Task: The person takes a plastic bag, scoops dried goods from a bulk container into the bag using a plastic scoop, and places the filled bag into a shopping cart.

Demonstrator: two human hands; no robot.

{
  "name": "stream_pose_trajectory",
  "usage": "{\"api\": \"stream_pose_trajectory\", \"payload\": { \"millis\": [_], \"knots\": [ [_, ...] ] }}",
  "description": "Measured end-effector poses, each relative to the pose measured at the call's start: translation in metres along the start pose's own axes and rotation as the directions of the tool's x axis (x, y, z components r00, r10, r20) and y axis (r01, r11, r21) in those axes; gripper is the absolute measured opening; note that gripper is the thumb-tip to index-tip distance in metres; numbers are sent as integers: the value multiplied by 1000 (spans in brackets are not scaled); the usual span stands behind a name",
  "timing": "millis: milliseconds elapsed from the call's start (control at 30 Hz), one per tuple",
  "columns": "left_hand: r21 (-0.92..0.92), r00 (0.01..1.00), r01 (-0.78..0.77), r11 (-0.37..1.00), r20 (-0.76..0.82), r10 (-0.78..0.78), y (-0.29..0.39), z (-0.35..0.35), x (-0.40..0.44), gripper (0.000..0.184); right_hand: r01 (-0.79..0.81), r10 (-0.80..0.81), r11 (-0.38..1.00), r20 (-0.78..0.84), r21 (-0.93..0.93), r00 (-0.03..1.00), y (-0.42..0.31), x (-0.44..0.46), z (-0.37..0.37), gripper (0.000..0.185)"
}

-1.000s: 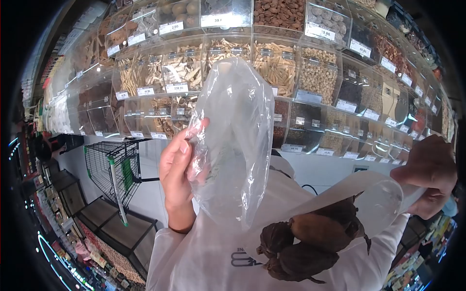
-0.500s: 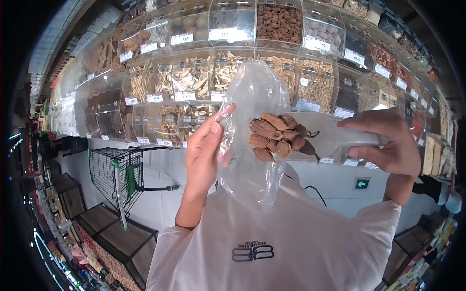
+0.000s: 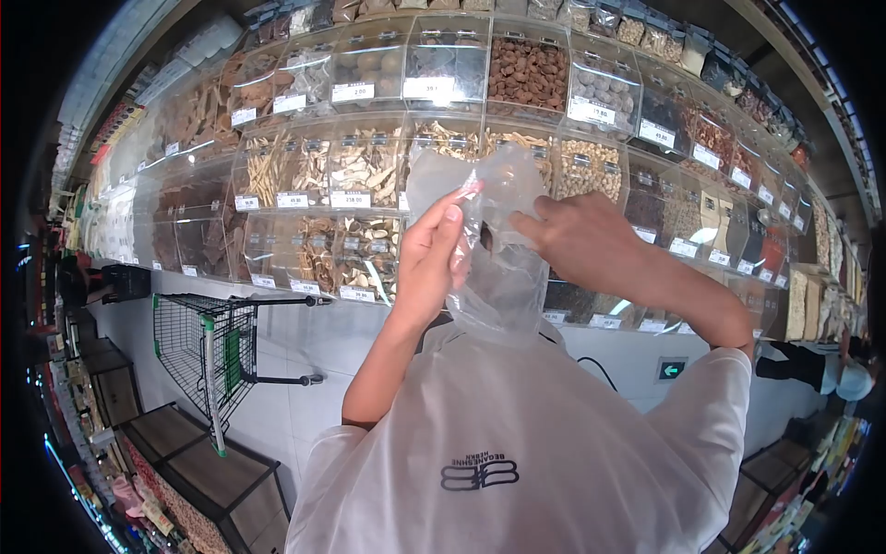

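Note:
My left hand pinches the side of a clear plastic bag between thumb and fingers, in front of the lower bins. Close against the bag's opening, my right hand has its fingers curled round the clear scoop, which is mostly hidden by the hand and the crinkled plastic. A small dark brown patch shows through the bag near my left fingertips. How many of the dried pods are in the bag I cannot tell.
Tiers of clear bins with price tags curve ahead, one holding similar brown pods. A shopping cart stands on the floor at left. A person in dark trousers is at far right.
My right hand has swung left from beside the bag to its opening, and the pods on the scoop no longer show. My left hand and the bag have shifted slightly right.

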State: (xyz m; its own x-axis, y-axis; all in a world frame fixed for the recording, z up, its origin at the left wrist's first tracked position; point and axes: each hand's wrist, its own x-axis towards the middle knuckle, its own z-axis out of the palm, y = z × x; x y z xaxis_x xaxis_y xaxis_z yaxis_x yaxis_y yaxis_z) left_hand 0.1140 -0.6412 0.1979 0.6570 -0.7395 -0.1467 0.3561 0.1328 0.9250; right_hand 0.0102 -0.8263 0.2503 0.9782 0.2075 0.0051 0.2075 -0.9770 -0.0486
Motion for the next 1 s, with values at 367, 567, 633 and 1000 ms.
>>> {"api": "stream_pose_trajectory", "payload": {
  "millis": [367,567,633,1000],
  "knots": [
    [-249,983,-8,968,-181,-39,-11,-35,19,41,-81,82,996,-26,22,996,45,-6,8,38],
    [-233,979,42,972,-183,-86,-21,-31,21,40,-354,377,775,66,524,924,98,-45,-37,38],
    [-242,983,41,969,-165,-83,-24,-31,22,41,-463,519,607,119,646,847,130,-55,-33,36],
    [-267,988,39,963,-135,-77,-25,-37,36,36,-721,721,692,38,-18,692,218,61,60,31]
  ]
}}
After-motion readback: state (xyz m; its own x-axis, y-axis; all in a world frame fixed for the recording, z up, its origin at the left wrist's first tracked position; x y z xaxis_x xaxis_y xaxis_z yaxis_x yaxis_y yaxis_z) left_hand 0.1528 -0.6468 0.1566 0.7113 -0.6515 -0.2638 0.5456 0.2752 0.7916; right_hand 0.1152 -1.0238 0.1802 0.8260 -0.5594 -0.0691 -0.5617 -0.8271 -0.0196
